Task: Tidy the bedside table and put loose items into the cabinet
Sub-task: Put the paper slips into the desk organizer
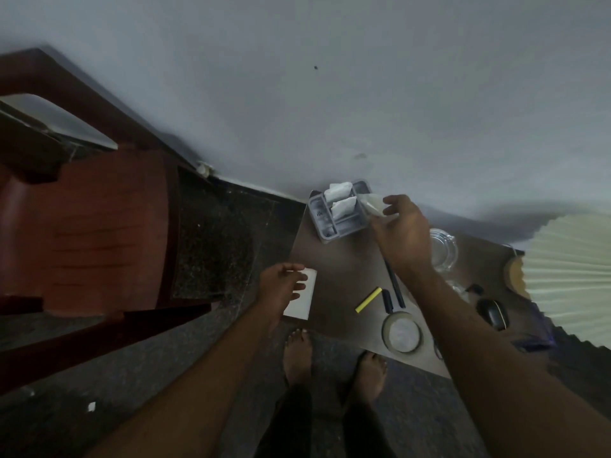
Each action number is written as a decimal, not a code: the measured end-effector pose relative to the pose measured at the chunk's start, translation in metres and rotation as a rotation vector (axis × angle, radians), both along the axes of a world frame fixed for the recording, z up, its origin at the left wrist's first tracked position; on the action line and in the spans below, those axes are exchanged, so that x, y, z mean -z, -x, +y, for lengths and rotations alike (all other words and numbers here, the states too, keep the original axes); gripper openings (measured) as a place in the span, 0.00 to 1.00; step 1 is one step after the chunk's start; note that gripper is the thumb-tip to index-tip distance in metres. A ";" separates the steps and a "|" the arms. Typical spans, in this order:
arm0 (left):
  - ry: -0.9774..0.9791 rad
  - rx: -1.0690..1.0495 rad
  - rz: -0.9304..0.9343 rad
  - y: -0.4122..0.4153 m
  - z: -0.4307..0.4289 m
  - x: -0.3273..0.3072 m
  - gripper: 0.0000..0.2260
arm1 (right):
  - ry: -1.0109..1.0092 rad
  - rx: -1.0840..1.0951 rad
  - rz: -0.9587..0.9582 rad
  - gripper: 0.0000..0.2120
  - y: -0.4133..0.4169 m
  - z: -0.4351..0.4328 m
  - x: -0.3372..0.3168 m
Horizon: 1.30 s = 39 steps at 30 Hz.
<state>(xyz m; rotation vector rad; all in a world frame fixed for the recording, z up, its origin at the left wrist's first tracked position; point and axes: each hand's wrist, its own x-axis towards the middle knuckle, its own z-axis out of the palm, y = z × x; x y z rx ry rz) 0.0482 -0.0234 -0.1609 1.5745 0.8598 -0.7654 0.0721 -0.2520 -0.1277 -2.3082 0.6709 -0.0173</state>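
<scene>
The brown bedside table point(344, 276) stands against the wall. At its back left sits a grey compartment organizer point(337, 223) holding two white packets point(339, 191). My right hand point(401, 236) pinches a third white packet point(372, 204) at the organizer's right edge. My left hand point(281, 284) holds a white card-like box point(302, 297) at the table's left edge. On the tabletop lie a yellow highlighter point(368, 300), a black pen point(395, 285), a short black marker point(386, 300) and a roll of clear tape point(401, 332).
A glass ashtray point(444, 247) and a black pouch-like item point(492, 312) lie on the table's right part, beside a pleated lampshade point(575, 269). A reddish-brown plastic chair point(92, 226) stands to the left on the dark floor. My bare feet point(330, 361) are at the table's front.
</scene>
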 end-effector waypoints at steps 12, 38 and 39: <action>-0.023 0.017 0.031 0.023 0.007 0.013 0.08 | -0.068 -0.006 0.108 0.12 0.031 0.015 0.017; -0.297 0.295 -0.070 0.011 0.040 0.053 0.17 | -0.122 -0.013 0.515 0.14 0.082 0.132 0.095; -0.298 0.303 -0.071 0.010 0.041 0.054 0.17 | -0.113 -0.016 0.517 0.15 0.081 0.134 0.096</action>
